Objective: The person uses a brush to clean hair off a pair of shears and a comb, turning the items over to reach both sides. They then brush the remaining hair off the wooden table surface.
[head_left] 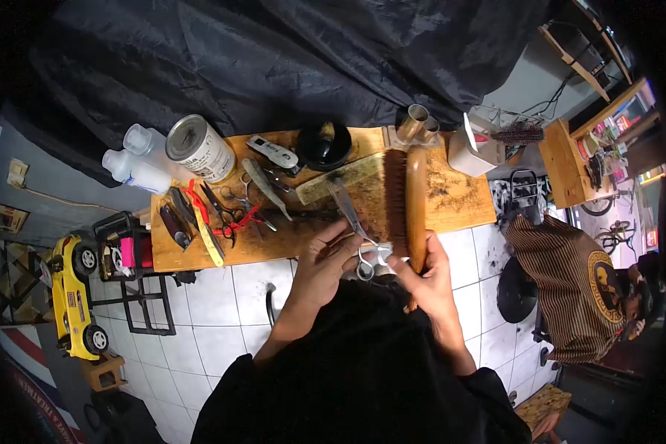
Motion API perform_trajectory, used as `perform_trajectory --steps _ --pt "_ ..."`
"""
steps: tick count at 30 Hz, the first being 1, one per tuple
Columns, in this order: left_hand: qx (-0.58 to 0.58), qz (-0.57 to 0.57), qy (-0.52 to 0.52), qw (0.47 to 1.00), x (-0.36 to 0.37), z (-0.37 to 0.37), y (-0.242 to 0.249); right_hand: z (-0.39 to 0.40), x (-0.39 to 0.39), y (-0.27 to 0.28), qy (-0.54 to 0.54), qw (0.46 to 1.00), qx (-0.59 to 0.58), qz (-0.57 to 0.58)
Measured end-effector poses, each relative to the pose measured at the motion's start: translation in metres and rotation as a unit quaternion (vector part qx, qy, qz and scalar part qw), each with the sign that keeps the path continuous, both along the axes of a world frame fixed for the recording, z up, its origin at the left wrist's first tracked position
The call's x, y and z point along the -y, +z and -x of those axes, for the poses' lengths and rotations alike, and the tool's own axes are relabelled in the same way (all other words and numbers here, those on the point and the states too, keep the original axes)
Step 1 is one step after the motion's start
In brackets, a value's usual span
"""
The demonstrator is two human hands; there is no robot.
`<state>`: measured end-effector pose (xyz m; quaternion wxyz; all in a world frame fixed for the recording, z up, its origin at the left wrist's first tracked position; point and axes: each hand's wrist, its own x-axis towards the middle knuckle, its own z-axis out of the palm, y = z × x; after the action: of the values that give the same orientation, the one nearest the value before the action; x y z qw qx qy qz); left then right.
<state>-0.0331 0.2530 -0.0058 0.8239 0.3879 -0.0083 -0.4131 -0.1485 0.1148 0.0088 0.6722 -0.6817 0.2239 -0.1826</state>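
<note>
left hand (323, 260) grips the scissors (352, 217) by the finger loops, blades pointing far over the table (459, 200); judged light, stiff, slick metal, best taken at the loops, clear of the edges. right hand (431, 285) closes round the near end of the brush (416, 211), to the right of the scissors: likely light, rigid wooden back, pliant bristles facing left; hold by the wood.

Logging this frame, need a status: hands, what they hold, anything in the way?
Left hand: on scissors. Right hand: gripping brush, bristles facing scissors. Comb near blade tips; hair clippings on tabletop.
</note>
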Motion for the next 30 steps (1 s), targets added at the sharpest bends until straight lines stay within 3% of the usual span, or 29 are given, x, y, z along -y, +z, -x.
perform_trajectory --steps 2,3,5,6,9,11,13,15,17,19,21,22,23,25,26,27,29,30 --pt "0.115 -0.104 -0.106 0.982 -0.018 -0.009 -0.007 -0.002 0.000 0.008 -0.037 0.998 -0.023 0.034" --pt "0.112 -0.103 -0.110 0.982 -0.025 -0.014 -0.008 -0.004 0.000 0.008 -0.056 0.998 -0.013 -0.013" --pt "-0.026 0.192 -0.206 0.959 -0.039 -0.022 -0.010 -0.009 -0.002 0.019 -0.071 0.996 -0.006 -0.057" --pt "-0.055 0.229 -0.257 0.937 -0.044 -0.025 -0.009 -0.014 -0.004 0.023 -0.087 0.994 0.009 -0.070" --pt "-0.097 0.217 -0.361 0.902 -0.051 -0.029 -0.016 -0.021 -0.003 0.031 -0.072 0.996 0.013 -0.059" --pt "-0.103 0.164 -0.373 0.907 -0.049 -0.023 -0.012 -0.024 -0.004 0.035 -0.065 0.996 0.004 -0.056" --pt "0.050 0.023 -0.336 0.940 -0.046 -0.019 -0.010 -0.025 -0.005 0.037 -0.055 0.997 0.002 -0.048" --pt "0.010 0.068 -0.313 0.947 -0.039 -0.024 -0.014 -0.024 -0.004 0.037 -0.083 0.993 0.026 0.079" --pt "-0.016 0.080 -0.248 0.965 -0.034 -0.025 -0.011 -0.014 0.010 0.023 -0.143 0.981 0.014 0.128" --pt "-0.044 0.038 -0.223 0.973 -0.030 -0.028 -0.005 0.007 0.019 0.027 -0.038 0.975 -0.034 0.214" --pt "-0.061 0.031 -0.186 0.980 -0.032 -0.034 -0.014 0.010 0.020 0.022 0.111 0.946 0.055 0.298" --pt "-0.118 0.130 -0.165 0.971 -0.035 -0.032 -0.029 0.014 0.015 0.026 0.170 0.941 0.030 0.291" --pt "-0.057 0.063 -0.160 0.983 -0.028 -0.038 -0.024 0.016 0.009 0.030 0.210 0.934 0.001 0.290" --pt "-0.081 0.028 -0.182 0.980 -0.024 -0.044 -0.004 0.017 0.002 0.030 0.243 0.908 -0.043 0.338" --pt "-0.107 -0.055 -0.149 0.981 -0.020 -0.040 -0.006 0.016 0.002 0.026 0.239 0.898 -0.033 0.367" --pt "-0.107 -0.058 -0.152 0.981 -0.020 -0.039 -0.015 0.014 0.005 0.023 0.237 0.900 -0.033 0.364" --pt "-0.105 0.091 -0.160 0.977 -0.018 -0.038 -0.023 0.008 0.016 0.019 0.143 0.902 0.010 0.406" --pt "-0.080 0.010 -0.124 0.989 -0.021 -0.031 -0.013 0.007 0.025 0.020 0.105 0.914 -0.022 0.391"
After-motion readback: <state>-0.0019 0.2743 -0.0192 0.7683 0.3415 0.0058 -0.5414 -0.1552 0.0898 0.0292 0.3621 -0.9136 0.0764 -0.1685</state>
